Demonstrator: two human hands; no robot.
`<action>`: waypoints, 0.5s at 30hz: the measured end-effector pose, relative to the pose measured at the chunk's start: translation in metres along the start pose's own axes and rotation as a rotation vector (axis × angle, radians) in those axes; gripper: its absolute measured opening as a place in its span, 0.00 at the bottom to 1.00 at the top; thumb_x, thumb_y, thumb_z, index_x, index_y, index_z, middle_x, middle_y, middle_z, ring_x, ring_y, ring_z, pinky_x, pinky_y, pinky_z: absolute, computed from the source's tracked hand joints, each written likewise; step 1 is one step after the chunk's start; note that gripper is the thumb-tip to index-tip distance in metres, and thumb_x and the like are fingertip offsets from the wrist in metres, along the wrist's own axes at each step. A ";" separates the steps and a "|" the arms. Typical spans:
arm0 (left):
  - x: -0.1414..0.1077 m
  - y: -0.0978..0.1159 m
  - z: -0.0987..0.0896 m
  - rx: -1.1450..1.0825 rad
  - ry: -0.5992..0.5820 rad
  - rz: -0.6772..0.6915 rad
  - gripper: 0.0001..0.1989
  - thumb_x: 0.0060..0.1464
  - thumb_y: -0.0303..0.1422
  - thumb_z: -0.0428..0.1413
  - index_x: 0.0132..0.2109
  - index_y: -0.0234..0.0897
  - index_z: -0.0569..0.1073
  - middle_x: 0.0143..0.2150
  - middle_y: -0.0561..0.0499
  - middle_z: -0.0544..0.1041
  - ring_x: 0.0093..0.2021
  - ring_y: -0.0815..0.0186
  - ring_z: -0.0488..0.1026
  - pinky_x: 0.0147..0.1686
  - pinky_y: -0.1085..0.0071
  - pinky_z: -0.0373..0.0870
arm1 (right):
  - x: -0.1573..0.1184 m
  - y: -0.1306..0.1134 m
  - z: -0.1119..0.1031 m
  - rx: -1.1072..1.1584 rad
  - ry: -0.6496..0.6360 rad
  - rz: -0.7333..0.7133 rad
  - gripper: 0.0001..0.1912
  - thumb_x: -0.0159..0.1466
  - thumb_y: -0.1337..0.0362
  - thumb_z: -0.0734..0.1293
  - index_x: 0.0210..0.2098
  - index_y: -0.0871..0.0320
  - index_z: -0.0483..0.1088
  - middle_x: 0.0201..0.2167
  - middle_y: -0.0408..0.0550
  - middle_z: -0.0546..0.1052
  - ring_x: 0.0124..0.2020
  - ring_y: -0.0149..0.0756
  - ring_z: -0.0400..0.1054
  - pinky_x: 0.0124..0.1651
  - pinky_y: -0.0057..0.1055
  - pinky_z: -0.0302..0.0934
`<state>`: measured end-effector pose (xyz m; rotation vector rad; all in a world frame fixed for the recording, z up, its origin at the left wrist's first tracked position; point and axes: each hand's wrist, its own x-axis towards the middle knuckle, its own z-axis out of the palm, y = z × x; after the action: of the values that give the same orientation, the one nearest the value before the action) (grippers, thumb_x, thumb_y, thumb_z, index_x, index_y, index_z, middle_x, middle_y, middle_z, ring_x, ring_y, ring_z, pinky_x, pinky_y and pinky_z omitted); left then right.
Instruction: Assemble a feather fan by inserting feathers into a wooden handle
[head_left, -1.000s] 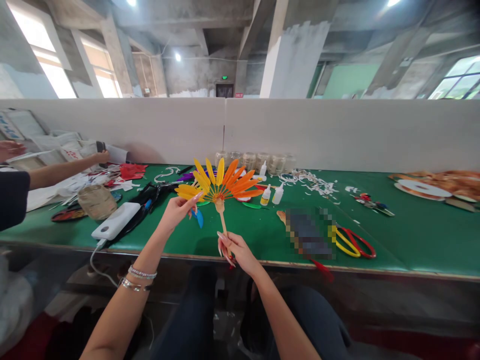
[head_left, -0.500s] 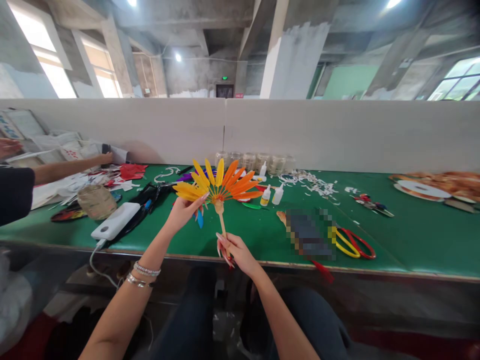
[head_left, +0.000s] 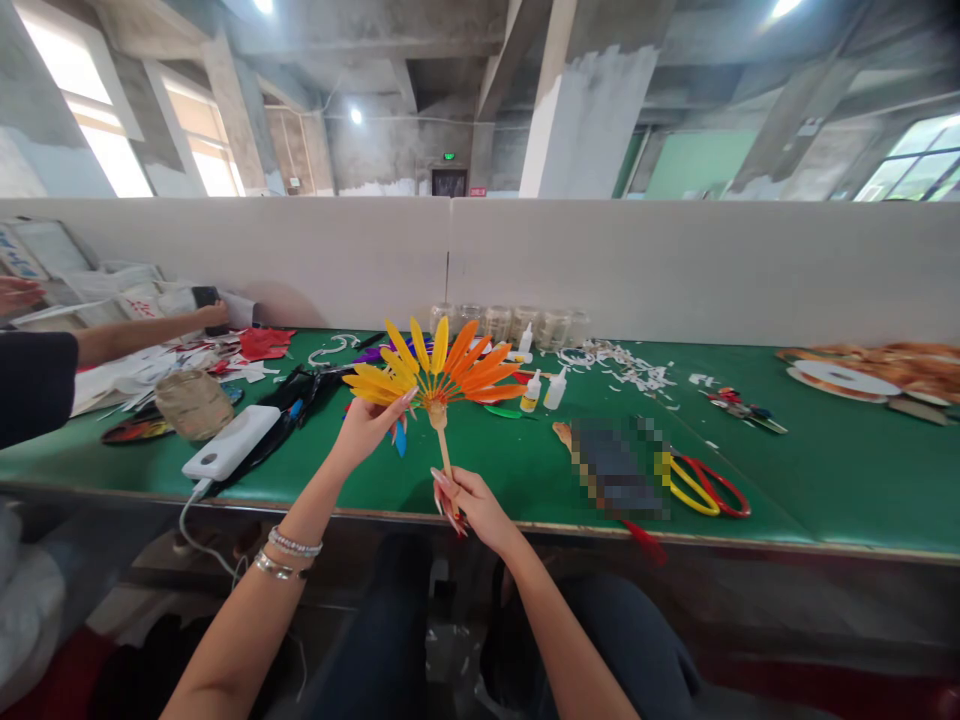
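Observation:
A feather fan (head_left: pixel 480 375), yellow feathers on its left and orange on its right, is held upright over the green table's front part. Its pale stick handle (head_left: pixel 444 450) points down. My right hand (head_left: pixel 474 505) is closed round the lower end of the handle. My left hand (head_left: pixel 367 430) pinches the yellow feathers at the fan's lower left, thumb in front. A blue feather tip (head_left: pixel 401 440) shows just below my left fingers. Behind the fan, a green feather (head_left: pixel 502 411) lies near two small glue bottles (head_left: pixel 531 392).
Red and yellow-handled scissors (head_left: pixel 709 487) lie right, beside a blurred dark object (head_left: pixel 619 470). A white power bank (head_left: pixel 232 443) and glass jar (head_left: pixel 193 405) stand left. Jars (head_left: pixel 498 323) line the partition. At far left, another person's hand (head_left: pixel 215 313) holds a dark phone.
The other person's hand has shifted slightly and the dark phone now shows more of its face. My hands and the fan have hardly moved.

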<state>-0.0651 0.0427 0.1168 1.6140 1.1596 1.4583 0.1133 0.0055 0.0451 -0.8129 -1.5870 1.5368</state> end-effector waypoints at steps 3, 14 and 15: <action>0.001 -0.002 0.002 -0.016 0.046 0.023 0.15 0.44 0.43 0.57 0.27 0.33 0.75 0.22 0.52 0.73 0.21 0.73 0.67 0.17 0.79 0.61 | 0.001 0.001 0.000 0.004 0.014 -0.003 0.21 0.58 0.46 0.60 0.23 0.60 0.61 0.10 0.33 0.58 0.09 0.20 0.50 0.12 0.20 0.44; 0.008 -0.003 0.030 -0.319 0.008 -0.239 0.26 0.38 0.46 0.60 0.44 0.36 0.75 0.42 0.44 0.77 0.40 0.59 0.74 0.33 0.70 0.71 | 0.001 0.006 -0.001 -0.022 -0.040 0.002 0.21 0.59 0.47 0.59 0.23 0.60 0.61 0.11 0.35 0.60 0.10 0.20 0.51 0.12 0.20 0.46; 0.008 -0.003 0.030 -0.323 -0.001 -0.245 0.27 0.38 0.46 0.60 0.44 0.35 0.75 0.42 0.44 0.77 0.40 0.59 0.74 0.34 0.70 0.71 | 0.001 0.006 -0.001 -0.022 -0.038 0.004 0.21 0.59 0.47 0.59 0.23 0.60 0.61 0.11 0.34 0.60 0.10 0.21 0.51 0.12 0.20 0.46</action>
<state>-0.0360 0.0534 0.1124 1.2094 1.0197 1.4006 0.1127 0.0074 0.0389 -0.8039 -1.6333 1.5487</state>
